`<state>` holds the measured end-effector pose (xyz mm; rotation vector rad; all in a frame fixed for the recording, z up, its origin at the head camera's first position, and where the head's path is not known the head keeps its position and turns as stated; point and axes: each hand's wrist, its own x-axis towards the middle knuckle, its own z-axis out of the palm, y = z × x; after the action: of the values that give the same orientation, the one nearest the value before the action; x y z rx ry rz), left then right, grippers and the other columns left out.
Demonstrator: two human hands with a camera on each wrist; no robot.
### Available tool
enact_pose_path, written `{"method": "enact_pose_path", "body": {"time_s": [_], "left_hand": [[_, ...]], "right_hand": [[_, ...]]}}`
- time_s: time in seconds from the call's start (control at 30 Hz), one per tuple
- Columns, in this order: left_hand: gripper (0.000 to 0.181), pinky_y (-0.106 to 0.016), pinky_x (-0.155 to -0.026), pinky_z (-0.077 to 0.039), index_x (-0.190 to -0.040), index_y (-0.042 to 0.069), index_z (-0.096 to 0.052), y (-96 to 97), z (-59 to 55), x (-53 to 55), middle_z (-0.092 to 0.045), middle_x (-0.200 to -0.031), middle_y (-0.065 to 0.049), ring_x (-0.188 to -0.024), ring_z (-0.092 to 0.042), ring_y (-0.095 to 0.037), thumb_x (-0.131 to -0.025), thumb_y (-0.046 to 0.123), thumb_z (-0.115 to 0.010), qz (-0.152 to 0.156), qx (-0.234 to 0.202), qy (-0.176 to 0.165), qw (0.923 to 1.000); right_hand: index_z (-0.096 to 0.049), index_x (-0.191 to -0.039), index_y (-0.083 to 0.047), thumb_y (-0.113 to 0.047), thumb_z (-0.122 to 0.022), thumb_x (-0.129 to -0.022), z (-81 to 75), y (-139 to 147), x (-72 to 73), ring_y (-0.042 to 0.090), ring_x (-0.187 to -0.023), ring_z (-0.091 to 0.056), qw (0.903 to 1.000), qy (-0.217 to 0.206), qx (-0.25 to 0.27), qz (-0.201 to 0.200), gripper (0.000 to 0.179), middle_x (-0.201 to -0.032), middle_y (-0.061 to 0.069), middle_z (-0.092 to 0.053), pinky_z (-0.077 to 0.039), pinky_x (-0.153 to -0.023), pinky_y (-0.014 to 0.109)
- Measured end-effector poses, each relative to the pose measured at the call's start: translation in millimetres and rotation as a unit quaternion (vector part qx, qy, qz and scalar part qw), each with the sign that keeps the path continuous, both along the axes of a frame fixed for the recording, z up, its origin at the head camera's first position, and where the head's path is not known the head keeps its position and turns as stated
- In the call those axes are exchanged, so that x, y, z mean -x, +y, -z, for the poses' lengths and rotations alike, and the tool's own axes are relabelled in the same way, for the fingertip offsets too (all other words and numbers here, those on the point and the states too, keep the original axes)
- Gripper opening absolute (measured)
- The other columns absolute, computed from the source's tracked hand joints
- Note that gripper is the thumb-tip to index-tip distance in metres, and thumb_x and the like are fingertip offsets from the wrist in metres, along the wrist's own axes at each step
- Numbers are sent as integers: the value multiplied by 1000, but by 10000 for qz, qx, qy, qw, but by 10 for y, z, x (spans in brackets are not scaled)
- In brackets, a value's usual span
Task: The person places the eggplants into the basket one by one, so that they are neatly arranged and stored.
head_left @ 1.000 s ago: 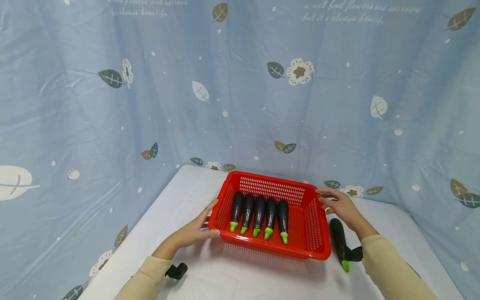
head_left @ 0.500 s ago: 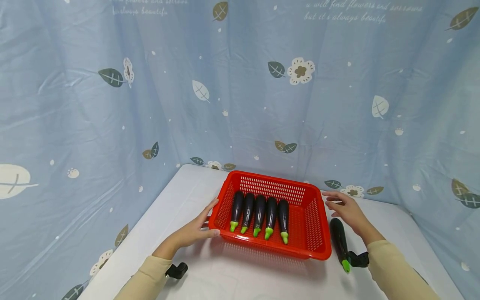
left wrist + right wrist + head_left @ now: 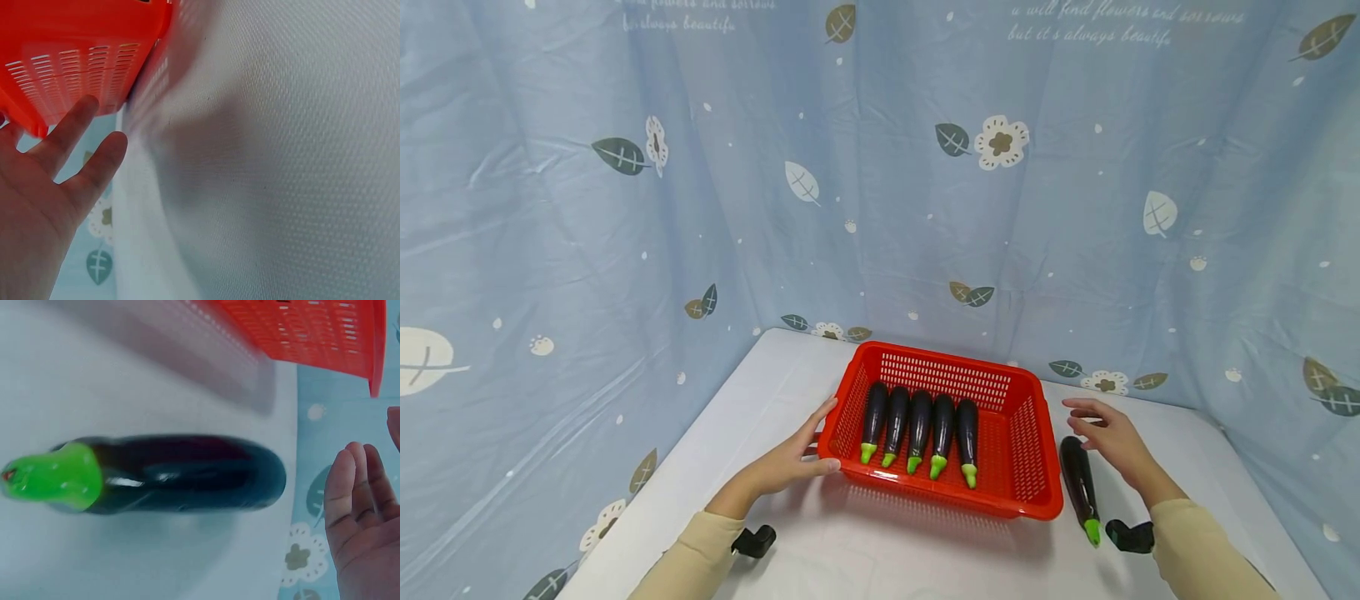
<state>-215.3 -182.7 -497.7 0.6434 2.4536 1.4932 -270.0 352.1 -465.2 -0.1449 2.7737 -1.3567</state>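
Observation:
A red plastic basket [image 3: 947, 496] with slotted walls sits at the table's middle. Several dark eggplants [image 3: 918, 425] with green stem ends lie side by side in its left part. At the basket's left front corner is my left hand [image 3: 782, 467], fingers spread along the outer wall and thumb at the front rim. The left wrist view shows its fingers [image 3: 72, 128] straight beside the slotted wall. Off the basket's right side hovers my right hand [image 3: 1108, 433], loosely curved and holding nothing. One more eggplant [image 3: 1078, 483] rests on the table between that hand and the basket, stem end toward me.
A white-covered table [image 3: 895, 558] carries everything. Blue printed curtain [image 3: 910, 208] hangs behind it and along the left side. A small black wrist device [image 3: 1131, 536] on the right arm is close beside the loose eggplant's stem end.
My right hand has left the basket's right rim and moved right and slightly toward me, past the loose eggplant. The left hand, basket and eggplants stay where they were.

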Motion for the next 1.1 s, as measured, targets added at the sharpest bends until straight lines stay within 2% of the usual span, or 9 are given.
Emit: {"method": "enact_pose_path", "body": {"time_s": [0.23,0.47,0.7,0.93,1.1], "left_hand": [[99,-53,-109,-43,-165,27,-5,5,13,9,-8,-170,-11,-137,-46,-39,-93,33,-73,-11,34,21,10000],[100,-52,-108,-44,-165,28,-5,10,25,12,-9,-169,-12,-137,-46,-39,-92,34,-73,-27,57,7,10000],[99,-51,-108,-44,-165,31,-5,7,59,14,-10,-169,-9,-137,-46,-37,-92,36,-73,-107,95,-9,9999],[99,-50,-107,-45,-165,32,-6,11,69,11,-11,-169,-10,-136,-47,-37,-92,35,-73,-115,104,39,9999],[99,-51,-107,-44,-165,32,-5,9,62,13,-11,-169,-9,-136,-47,-37,-92,35,-73,-116,95,30,9999]], "right_hand": [[-46,-149,-2,-36,-53,-106,108,96,-42,49,-127,-51,9997,-164,-106,174,55,-145,33,-45,-55,-95,51],[-45,-150,-2,-33,-57,-105,195,147,-99,50,-128,-49,9990,-333,-168,250,55,-147,33,-43,-50,-100,57],[-44,-150,-2,-31,-58,-104,273,182,-109,54,-132,-43,9977,-530,-242,355,56,-150,34,-37,-41,-103,68],[-43,-150,-1,-28,-61,-102,342,199,-117,57,-132,-41,9957,-816,-289,321,58,-151,37,-31,-47,-100,62],[-40,-151,0,-29,-66,-99,349,186,-124,60,-131,-39,9933,-1105,-95,336,64,-153,38,-25,-46,-99,65]]}}
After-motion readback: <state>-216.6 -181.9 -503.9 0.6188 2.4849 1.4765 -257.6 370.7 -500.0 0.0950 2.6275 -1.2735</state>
